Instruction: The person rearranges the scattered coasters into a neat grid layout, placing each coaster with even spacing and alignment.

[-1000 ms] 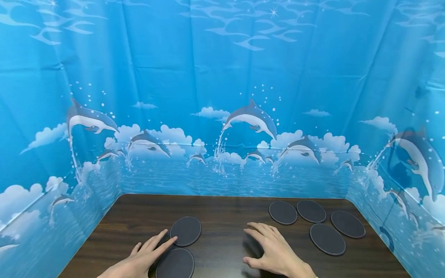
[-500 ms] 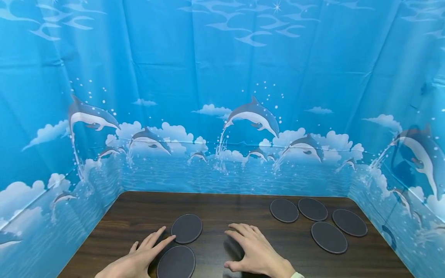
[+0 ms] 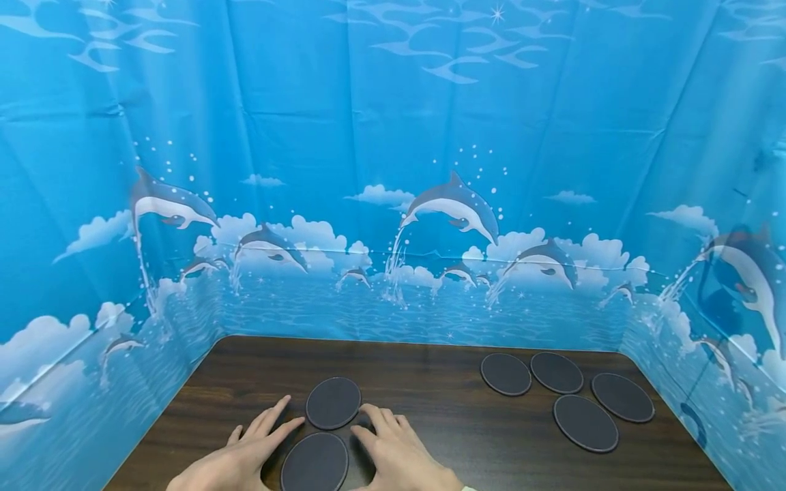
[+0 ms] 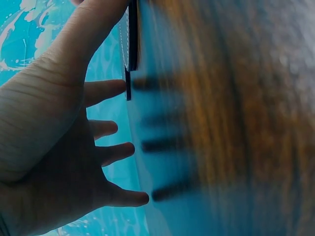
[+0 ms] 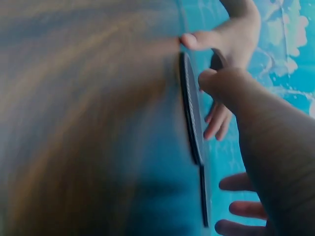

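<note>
Between two hands, at the tabletop's near side: near disc (image 3: 314, 462), lying flat, taken here as landmark. Left hand (image 3: 230, 460) at its left, right hand (image 3: 399, 455) at its right, both with fingers spread, nothing pinched. Whether thumbs or fingertips touch its rim, cannot tell. The hands likely flank it because a thin, flat thing offers only its edge. Just beyond it, far disc (image 3: 333, 403); edges meeting or nearly so. Well right of and beyond the near disc, a loose group of four discs (image 3: 586, 423), apparently set aside to leave room around the pair.

Materials: discs dark, slim, round; pale stitching along the rim suggests leather or imitation. Tabletop (image 3: 467, 436) brown, wood-grained, glossy enough to mirror fingers in the left wrist view. Behind everything, beyond the near disc, a creased blue sheet (image 3: 295, 116) printed with dolphins and clouds.
</note>
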Action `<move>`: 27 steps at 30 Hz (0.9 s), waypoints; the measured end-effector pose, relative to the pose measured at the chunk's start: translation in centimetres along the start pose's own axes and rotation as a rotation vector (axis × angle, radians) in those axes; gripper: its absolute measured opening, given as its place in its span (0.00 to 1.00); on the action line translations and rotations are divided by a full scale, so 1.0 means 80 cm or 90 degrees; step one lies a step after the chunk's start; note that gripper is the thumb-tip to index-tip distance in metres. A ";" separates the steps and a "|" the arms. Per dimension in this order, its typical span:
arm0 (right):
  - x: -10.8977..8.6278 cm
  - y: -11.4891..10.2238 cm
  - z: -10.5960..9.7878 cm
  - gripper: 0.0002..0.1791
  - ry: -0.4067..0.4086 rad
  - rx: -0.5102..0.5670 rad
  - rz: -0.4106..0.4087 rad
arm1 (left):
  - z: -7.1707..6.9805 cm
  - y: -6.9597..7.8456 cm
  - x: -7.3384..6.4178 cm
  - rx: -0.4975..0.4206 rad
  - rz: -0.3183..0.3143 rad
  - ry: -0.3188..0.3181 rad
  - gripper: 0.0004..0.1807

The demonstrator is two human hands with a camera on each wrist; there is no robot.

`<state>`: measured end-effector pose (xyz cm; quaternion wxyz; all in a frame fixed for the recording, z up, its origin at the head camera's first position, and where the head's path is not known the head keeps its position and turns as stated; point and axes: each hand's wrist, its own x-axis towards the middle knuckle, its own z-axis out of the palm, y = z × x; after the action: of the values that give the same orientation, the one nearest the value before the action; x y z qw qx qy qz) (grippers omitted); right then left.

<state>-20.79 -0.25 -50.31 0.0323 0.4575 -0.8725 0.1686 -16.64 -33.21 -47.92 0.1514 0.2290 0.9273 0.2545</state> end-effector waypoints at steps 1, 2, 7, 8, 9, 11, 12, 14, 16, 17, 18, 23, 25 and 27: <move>0.004 -0.004 0.003 0.53 -0.006 -0.004 0.009 | 0.000 0.001 0.000 -0.010 -0.005 0.004 0.58; 0.007 -0.007 0.005 0.54 -0.013 -0.013 0.015 | 0.000 0.002 0.000 -0.007 -0.005 0.005 0.58; 0.015 -0.020 0.013 0.54 -0.033 -0.070 0.034 | 0.001 0.006 0.000 0.003 0.007 0.011 0.56; 0.016 -0.022 0.015 0.54 -0.032 -0.079 0.034 | 0.002 0.007 0.000 0.001 0.012 0.011 0.56; 0.016 -0.023 0.016 0.54 -0.029 -0.085 0.033 | 0.002 0.007 0.001 -0.005 0.016 0.011 0.56; 0.018 -0.026 0.018 0.52 -0.022 -0.087 0.029 | 0.002 0.008 0.001 -0.013 0.025 0.010 0.55; 0.018 -0.026 0.019 0.52 -0.020 -0.085 0.028 | 0.002 0.009 0.002 -0.018 0.027 0.008 0.55; 0.020 -0.027 0.021 0.50 -0.017 -0.077 0.024 | 0.001 0.011 0.003 -0.032 0.033 0.004 0.55; 0.022 -0.028 0.022 0.48 -0.010 -0.068 0.017 | 0.001 0.013 0.004 -0.039 0.039 0.002 0.54; 0.023 -0.029 0.023 0.47 -0.006 -0.067 0.012 | 0.000 0.014 0.004 -0.043 0.042 0.000 0.54; 0.023 -0.030 0.023 0.46 -0.001 -0.066 0.008 | 0.000 0.015 0.005 -0.044 0.045 0.000 0.54; 0.027 -0.034 0.026 0.45 0.031 -0.075 -0.010 | 0.006 0.012 0.008 -0.040 0.062 0.010 0.52; 0.028 -0.035 0.027 0.45 0.035 -0.073 -0.012 | 0.008 0.010 0.007 -0.041 0.076 0.016 0.51; 0.028 -0.035 0.028 0.43 0.037 -0.069 -0.013 | 0.009 0.008 0.006 -0.038 0.096 0.027 0.50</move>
<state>-19.59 -4.19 -51.18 0.0843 0.4585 -0.8745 0.1337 -16.52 -32.16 -48.27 0.1193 0.2881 0.9024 0.2973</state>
